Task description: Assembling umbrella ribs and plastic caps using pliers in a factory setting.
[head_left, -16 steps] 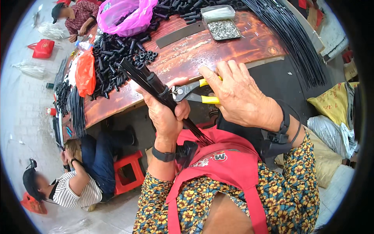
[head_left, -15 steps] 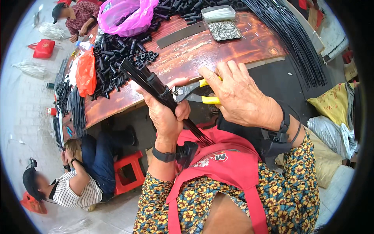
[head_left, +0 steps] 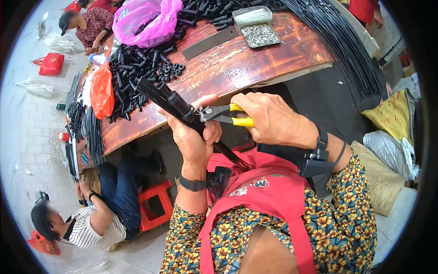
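A bundle of thin black rods (head_left: 191, 119) is gripped in the left hand (head_left: 194, 139), its fingers wrapped closed around the bundle just below a black tubular sleeve (head_left: 179, 105) that sits over the rods. The bundle is held slanted above the near edge of the worktop (head_left: 228, 68), its upper end fanned out toward the upper left and its lower end pointed down toward the red apron (head_left: 269, 192). Yellow-handled pliers (head_left: 223, 114) are held in the right hand (head_left: 269, 116), the fingers closed over the handles, and the metal nose is set against the bundle right beside the sleeve. On the worktop behind, a heap of black plastic tubes (head_left: 141, 68), a pink bag (head_left: 146, 20), an orange bag (head_left: 101, 89) and a tray of small metal pieces (head_left: 260, 34) are seen. A seated person in a striped shirt (head_left: 89, 230) is seen at lower left.
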Demonstrator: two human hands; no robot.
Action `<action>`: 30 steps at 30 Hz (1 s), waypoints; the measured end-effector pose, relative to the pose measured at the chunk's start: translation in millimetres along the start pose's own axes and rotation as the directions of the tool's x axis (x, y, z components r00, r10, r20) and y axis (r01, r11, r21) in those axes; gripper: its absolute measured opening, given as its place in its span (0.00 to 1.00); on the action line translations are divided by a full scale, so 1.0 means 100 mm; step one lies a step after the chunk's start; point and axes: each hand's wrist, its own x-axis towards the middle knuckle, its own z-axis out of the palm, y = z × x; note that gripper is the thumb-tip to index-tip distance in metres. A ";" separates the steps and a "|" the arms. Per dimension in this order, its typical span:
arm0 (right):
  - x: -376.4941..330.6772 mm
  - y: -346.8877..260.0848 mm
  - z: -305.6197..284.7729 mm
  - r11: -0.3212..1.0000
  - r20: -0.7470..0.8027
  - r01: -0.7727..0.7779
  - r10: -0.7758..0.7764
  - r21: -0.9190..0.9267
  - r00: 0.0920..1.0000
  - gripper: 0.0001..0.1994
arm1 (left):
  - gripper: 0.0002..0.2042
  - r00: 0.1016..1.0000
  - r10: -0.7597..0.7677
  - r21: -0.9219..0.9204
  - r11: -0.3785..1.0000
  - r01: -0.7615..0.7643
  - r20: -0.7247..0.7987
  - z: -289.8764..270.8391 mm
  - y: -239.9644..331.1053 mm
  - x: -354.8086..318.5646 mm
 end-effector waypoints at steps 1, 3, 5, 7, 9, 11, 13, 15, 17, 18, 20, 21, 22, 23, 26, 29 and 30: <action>0.01 -0.01 -0.05 0.998 0.013 0.011 -0.010 -0.056 1.000 0.12 | 0.45 1.000 0.018 0.014 1.000 -0.018 0.023 0.00 0.00 0.00; 0.03 0.00 -0.16 0.995 0.048 0.025 -0.020 -0.099 0.999 0.12 | 0.45 0.999 0.017 0.007 1.000 -0.017 0.033 0.00 0.00 -0.01; 0.07 -0.01 -0.28 0.984 0.090 0.054 -0.039 -0.170 0.995 0.11 | 0.45 0.999 0.017 -0.002 1.000 -0.017 0.044 0.00 -0.01 -0.01; 0.17 -0.08 -0.50 0.968 0.205 0.051 0.000 -0.245 0.979 0.13 | 0.46 0.997 0.005 0.002 1.000 -0.005 0.076 -0.01 -0.01 0.01; 0.19 -0.09 -0.59 0.924 0.232 0.154 -0.073 -0.351 0.970 0.13 | 0.46 0.996 0.001 0.013 1.000 -0.003 0.084 0.00 0.01 0.00; 0.26 -0.16 -0.72 0.907 0.268 0.191 -0.091 -0.376 0.959 0.12 | 0.46 0.995 -0.006 0.023 1.000 0.003 0.099 0.02 0.00 0.01; 0.29 -0.10 -0.76 0.862 0.246 0.314 -0.229 -0.397 0.942 0.11 | 0.46 0.997 0.013 0.025 1.000 -0.015 0.074 0.06 -0.03 0.04; 0.34 -0.13 -0.81 0.844 0.253 0.322 -0.230 -0.430 0.940 0.11 | 0.46 0.997 0.012 0.028 1.000 -0.014 0.077 0.08 -0.04 0.07; 0.37 -0.15 -0.82 0.823 0.257 0.332 -0.234 -0.461 0.937 0.11 | 0.45 0.997 0.014 0.034 0.999 -0.017 0.079 0.08 -0.04 0.09; 0.37 -0.15 -0.79 0.806 0.207 0.340 -0.272 -0.485 0.940 0.11 | 0.48 0.999 -0.021 0.020 1.000 0.021 0.047 0.07 -0.04 0.10; 0.35 -0.16 -0.68 0.786 0.151 0.348 -0.316 -0.511 0.937 0.10 | 0.50 0.999 -0.051 0.011 0.999 0.051 0.016 0.04 -0.02 0.12; 0.32 -0.16 -0.57 0.763 0.086 0.312 -0.322 -0.566 0.943 0.10 | 0.50 0.999 -0.046 0.014 0.999 0.047 -0.013 0.01 -0.01 0.12; 0.31 -0.16 -0.49 0.738 0.021 0.273 -0.331 -0.617 0.943 0.10 | 0.50 0.998 -0.042 0.018 0.999 0.042 -0.042 -0.02 0.00 0.12; 0.30 -0.15 -0.43 0.802 0.082 0.209 -0.197 -0.559 0.977 0.11 | 0.51 0.998 -0.039 0.047 0.998 0.042 -0.056 -0.04 -0.01 0.13; 0.18 -0.07 -0.24 0.868 0.128 0.135 -0.083 -0.478 0.988 0.09 | 0.52 0.999 -0.033 0.030 0.999 0.034 -0.039 -0.02 0.01 0.10; 0.12 -0.01 -0.16 0.937 0.119 0.065 -0.025 -0.342 0.993 0.09 | 0.52 0.999 0.037 0.089 0.995 -0.034 -0.033 0.01 0.04 0.07; 0.12 0.01 -0.14 0.973 0.090 0.019 0.001 -0.232 0.996 0.09 | 0.52 0.997 0.070 0.097 0.993 -0.067 -0.031 0.02 0.06 0.05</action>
